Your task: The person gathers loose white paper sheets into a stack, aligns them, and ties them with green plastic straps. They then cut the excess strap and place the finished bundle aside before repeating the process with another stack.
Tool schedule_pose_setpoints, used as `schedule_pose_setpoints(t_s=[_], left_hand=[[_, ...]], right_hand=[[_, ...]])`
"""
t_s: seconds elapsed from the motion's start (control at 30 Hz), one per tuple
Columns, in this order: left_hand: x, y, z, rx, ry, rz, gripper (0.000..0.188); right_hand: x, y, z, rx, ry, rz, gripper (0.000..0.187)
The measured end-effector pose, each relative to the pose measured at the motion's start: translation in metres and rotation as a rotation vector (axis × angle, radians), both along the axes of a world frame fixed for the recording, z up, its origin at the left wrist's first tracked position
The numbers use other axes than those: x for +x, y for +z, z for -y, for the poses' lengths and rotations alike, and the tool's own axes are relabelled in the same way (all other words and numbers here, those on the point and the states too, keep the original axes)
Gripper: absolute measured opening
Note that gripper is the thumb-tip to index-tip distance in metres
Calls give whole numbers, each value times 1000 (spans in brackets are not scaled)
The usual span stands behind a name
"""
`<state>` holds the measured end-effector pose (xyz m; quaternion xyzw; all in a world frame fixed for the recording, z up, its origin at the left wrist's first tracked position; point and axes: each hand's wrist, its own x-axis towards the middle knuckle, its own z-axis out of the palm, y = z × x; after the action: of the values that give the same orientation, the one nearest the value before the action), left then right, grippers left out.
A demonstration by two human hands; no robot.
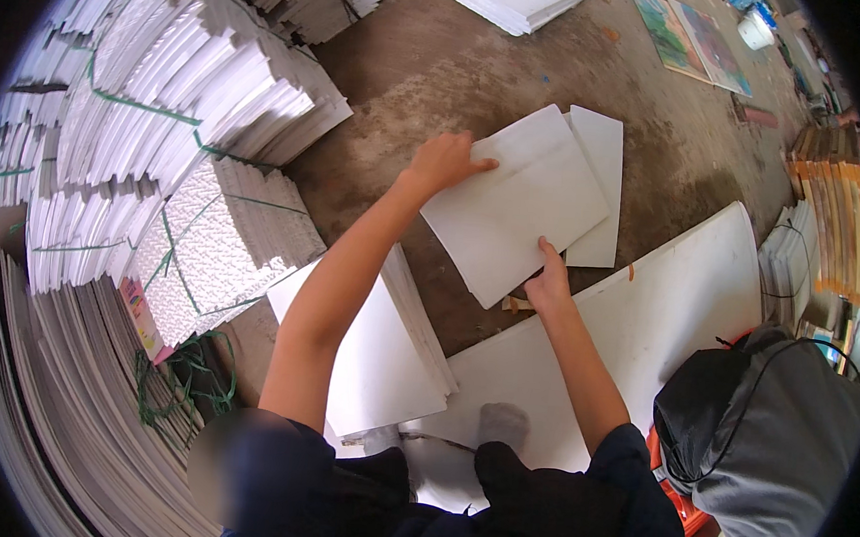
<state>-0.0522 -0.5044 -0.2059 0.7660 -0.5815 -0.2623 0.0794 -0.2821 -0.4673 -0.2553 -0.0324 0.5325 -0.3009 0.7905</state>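
Note:
A white rectangular board sheet (528,201) is held tilted between both my hands above the floor. My left hand (446,161) grips its upper left edge, thumb on top and fingers curled at the rim. On the lower edge, my right hand (549,283) pinches the sheet with the thumb on its face; the other fingers are mostly hidden beneath. Whether it is one sheet or a few together, I cannot tell. Another white sheet (598,180) shows behind it on the right, partly covered. A stack of white sheets (385,354) lies below my left forearm.
Tall bundles of white sheets (181,66) tied with green twine fill the left. Tangled green twine (187,377) lies below them. A large white board (695,280) stretches across the floor. Close on my right is a person in grey (783,457). Painted panels (695,44) lie farther off.

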Motion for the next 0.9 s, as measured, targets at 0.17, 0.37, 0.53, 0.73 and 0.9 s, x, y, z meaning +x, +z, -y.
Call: schedule_pose_setpoints(t_s=[0.17,0.37,0.53,0.73,0.9], left_hand=[[4,65,-34,-135,61,83,63],[4,101,-121,-103,298,-106,69],[8,120,-196,-133,386,-336,75],[8,115,-240,-226,484,-448,72],[0,118,-268,-192,378,-522,66]], right_hand=[[7,34,-1,-188,59,149,47],[5,58,13,-486,56,229,50],[26,97,-24,-556,238,123,53],[31,87,-17,-492,280,206,58],[0,23,30,-452,86,119,66]])
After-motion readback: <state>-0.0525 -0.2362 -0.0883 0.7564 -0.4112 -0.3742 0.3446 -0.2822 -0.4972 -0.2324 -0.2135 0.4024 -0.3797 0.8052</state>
